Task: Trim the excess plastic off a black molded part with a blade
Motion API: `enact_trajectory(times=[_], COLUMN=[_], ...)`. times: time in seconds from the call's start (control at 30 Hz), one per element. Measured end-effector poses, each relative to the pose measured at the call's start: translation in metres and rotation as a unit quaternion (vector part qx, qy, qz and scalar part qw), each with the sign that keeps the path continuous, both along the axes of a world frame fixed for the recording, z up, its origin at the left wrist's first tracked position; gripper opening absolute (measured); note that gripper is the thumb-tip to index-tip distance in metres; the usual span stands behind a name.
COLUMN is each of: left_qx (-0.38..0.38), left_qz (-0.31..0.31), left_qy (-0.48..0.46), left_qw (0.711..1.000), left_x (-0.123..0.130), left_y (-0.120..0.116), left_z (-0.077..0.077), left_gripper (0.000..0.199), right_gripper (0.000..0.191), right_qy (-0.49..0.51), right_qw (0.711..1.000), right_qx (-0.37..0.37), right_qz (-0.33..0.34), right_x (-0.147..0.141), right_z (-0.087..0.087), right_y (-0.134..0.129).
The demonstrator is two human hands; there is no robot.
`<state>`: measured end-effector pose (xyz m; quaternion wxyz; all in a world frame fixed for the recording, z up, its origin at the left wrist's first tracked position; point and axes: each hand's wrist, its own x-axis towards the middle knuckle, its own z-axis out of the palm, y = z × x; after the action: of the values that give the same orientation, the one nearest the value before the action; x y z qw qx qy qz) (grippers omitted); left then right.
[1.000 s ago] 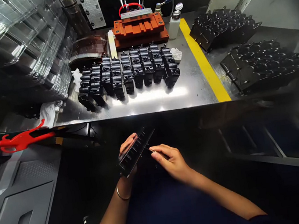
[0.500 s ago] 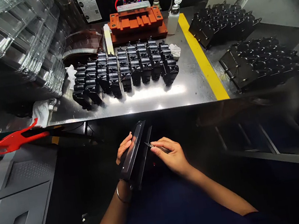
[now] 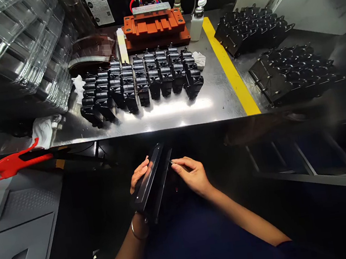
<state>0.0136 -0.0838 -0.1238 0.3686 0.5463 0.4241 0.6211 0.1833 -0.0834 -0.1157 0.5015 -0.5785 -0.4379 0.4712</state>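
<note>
Since a second ago, the long, glossy black plastic part [image 3: 150,177] has turned: its slotted inside faced up then, and now a smooth long side does. The left hand [image 3: 139,176] is wrapped around this part from its far side, gripping it tilted in front of the steel table's [image 3: 171,114] front edge. The right hand [image 3: 194,176] pinches a small, metal-tipped tool [image 3: 171,162] between thumb and fingers, close by the part's right-hand edge; whether the tip touches it I cannot tell.

A row of ribbed black plastic parts [image 3: 141,82] stands behind the table's front edge, left of a yellow strip [image 3: 231,67]. Toward the back edge sits an orange block-shaped fixture [image 3: 155,28], with a white pump bottle [image 3: 196,27] just beside it.
</note>
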Motion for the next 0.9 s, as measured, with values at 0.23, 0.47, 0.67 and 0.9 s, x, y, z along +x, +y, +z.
enact_trajectory(times=[0.23,0.47,0.67,0.9], left_qx=[-0.239,-0.378,-0.321,-0.110], left_qz=[-0.041,-0.131,0.078,0.194], left_qy=[-0.179,-0.348,-0.375,-0.201], left_qw=[0.954,0.848,0.866,0.954], left_x=[-0.001,0.005,0.029,0.034], left_y=[0.001,0.015,0.030,0.028], left_z=[0.008,0.029,0.038,0.031], left_gripper=[0.039,0.025,0.038,0.059], right_gripper=[0.040,0.047,0.049,0.032], right_qy=[-0.004,-0.113,-0.220,-0.035], right_qw=[0.998,0.978,0.967,0.994], right_qx=[-0.011,0.047,0.018,0.006], right_qz=[0.059,0.167,0.126,0.101], right_x=[0.033,0.027,-0.002,-0.014], right_z=[0.004,0.025,0.017,0.014], right_y=[0.012,0.024,0.018,-0.001])
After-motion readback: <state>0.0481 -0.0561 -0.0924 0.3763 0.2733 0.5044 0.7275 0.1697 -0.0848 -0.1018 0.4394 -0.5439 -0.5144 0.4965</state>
